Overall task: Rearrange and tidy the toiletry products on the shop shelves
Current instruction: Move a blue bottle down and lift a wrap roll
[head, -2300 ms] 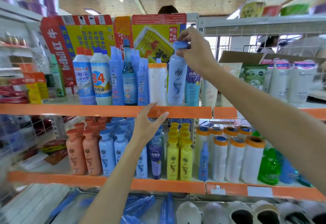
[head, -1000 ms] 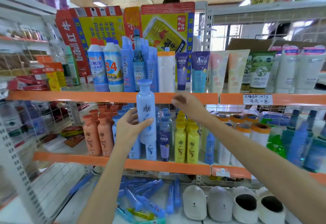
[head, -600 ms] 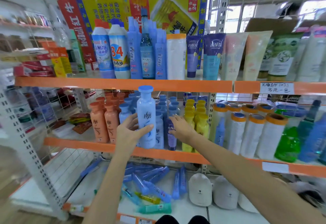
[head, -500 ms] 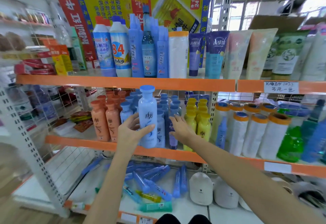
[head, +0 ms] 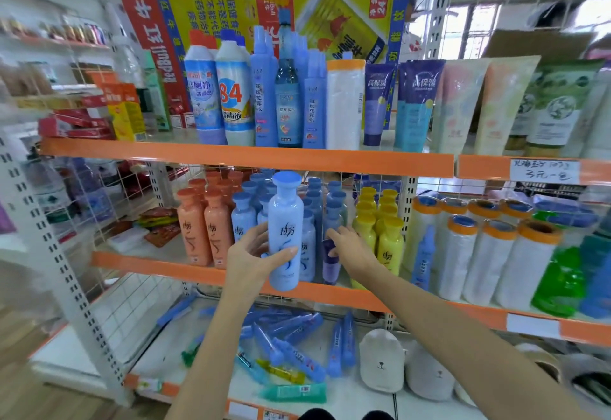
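Note:
My left hand (head: 251, 259) grips a tall light blue bottle (head: 285, 221) upright in front of the middle shelf (head: 158, 266). Its base hangs at the shelf's orange front edge. Behind it stand several smaller blue bottles (head: 244, 218), with orange bottles (head: 193, 226) to their left and yellow bottles (head: 390, 244) to their right. My right hand (head: 352, 249) reaches in among the blue bottles and holds the top of a purple tube (head: 330, 267) at the front of the row.
The top shelf (head: 251, 158) carries cleaner bottles (head: 234, 92), blue spray bottles and upright tubes (head: 415, 105). White rolls with orange ends (head: 463, 261) and green bottles (head: 558, 284) fill the middle shelf's right side. Blue tubes (head: 297, 353) lie loose on the bottom shelf beside white slippers (head: 382, 361).
The light blue bottle came down from the top shelf and passed from my right hand to my left. My right hand dropped to the middle shelf and closed on the purple tube.

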